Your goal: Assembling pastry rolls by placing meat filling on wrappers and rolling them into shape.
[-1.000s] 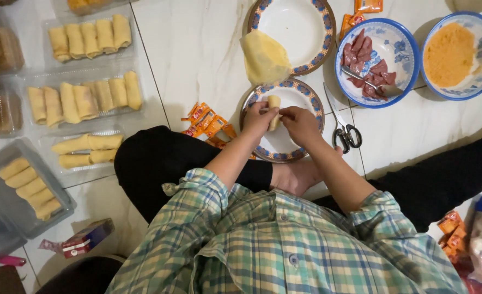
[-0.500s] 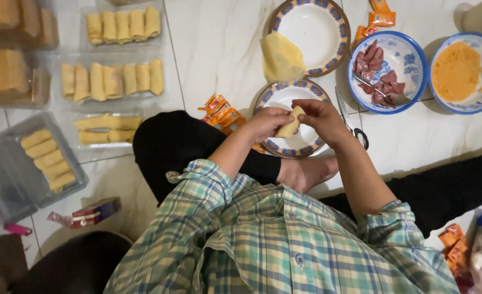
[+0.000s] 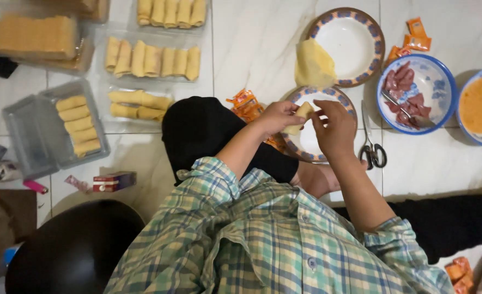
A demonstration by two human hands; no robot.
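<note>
I sit on a white tiled floor. My left hand (image 3: pixel 276 117) and my right hand (image 3: pixel 334 128) both grip a pale yellow rolled wrapper (image 3: pixel 302 115), held just above a blue-rimmed plate (image 3: pixel 306 147). A second blue-rimmed plate (image 3: pixel 352 43) beyond it carries a folded yellow wrapper (image 3: pixel 313 64) on its left rim. Black-handled scissors (image 3: pixel 370 147) lie to the right of my right hand.
A blue bowl of pink meat slices (image 3: pixel 415 95) with a spoon and a bowl of orange crumbs (image 3: pixel 480 106) stand at the right. Trays of finished rolls (image 3: pixel 153 59) and a clear box of rolls (image 3: pixel 80 126) lie at the left. Orange sachets (image 3: pixel 245 103) are beside my knee.
Both hands lifted the roll slightly off the near plate and kept turning it. The view drifted so the trays at left show more.
</note>
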